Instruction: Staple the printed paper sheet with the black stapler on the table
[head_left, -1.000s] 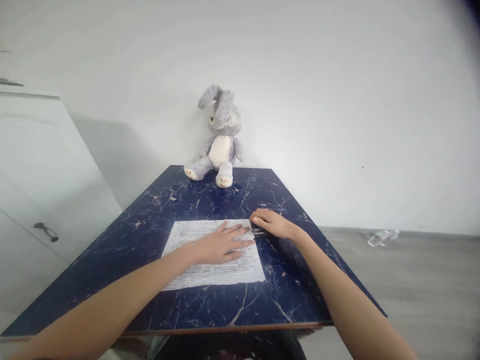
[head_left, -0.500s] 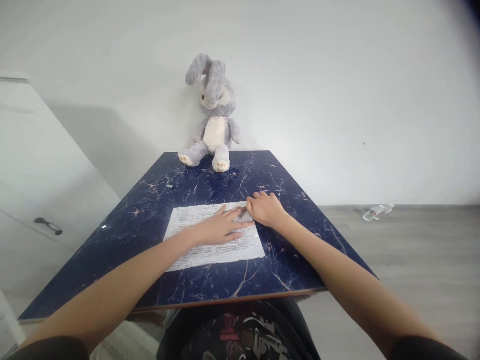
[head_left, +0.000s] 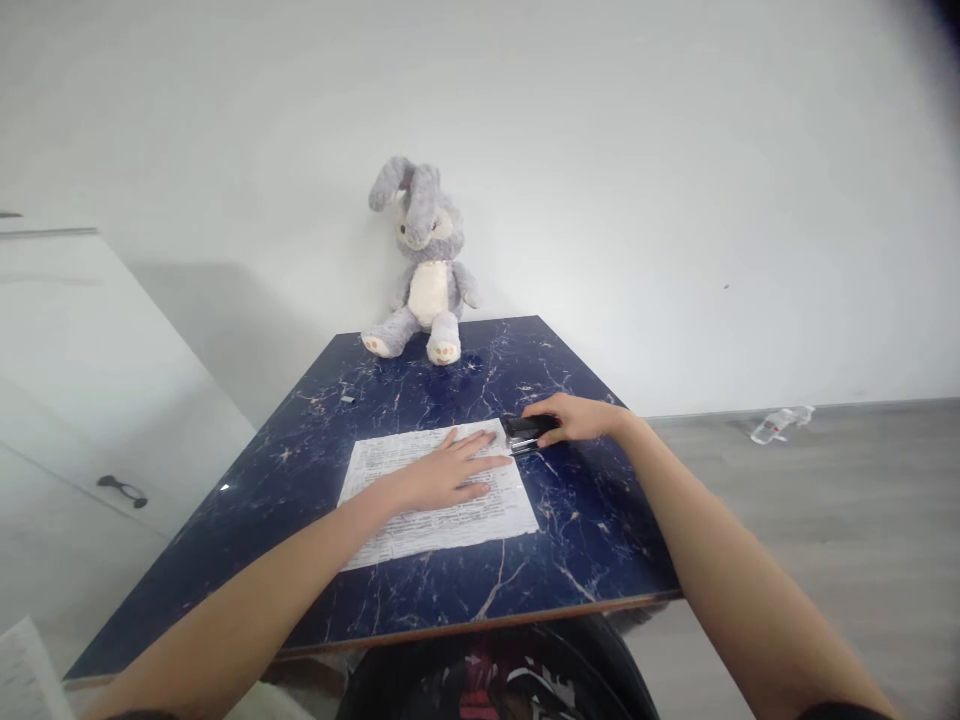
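A printed sheet of paper (head_left: 420, 540) lies flat on the dark blue marbled table (head_left: 450, 610). My left hand (head_left: 442, 472) rests on it palm down, fingers spread and pointing right. At the sheet's upper right corner is a black stapler (head_left: 523, 430), its front end at the paper's edge. Around its rear end my right hand (head_left: 574, 417) is closed, thumb on the near side and fingers on the far side. Whether the stapler's jaws overlap the paper I cannot tell.
A grey plush rabbit (head_left: 431, 270) sits at the table's far end against the wall. A small silvery piece (head_left: 349, 399) lies left of centre. On the left is a white cabinet (head_left: 97, 380); a crumpled clear plastic item (head_left: 781, 424) is on the floor at right.
My right hand pressed down over the stapler, covering it, then shifted back to the right and now grips its rear end. The left hand stayed flat on the paper. The camera view tilted slightly.
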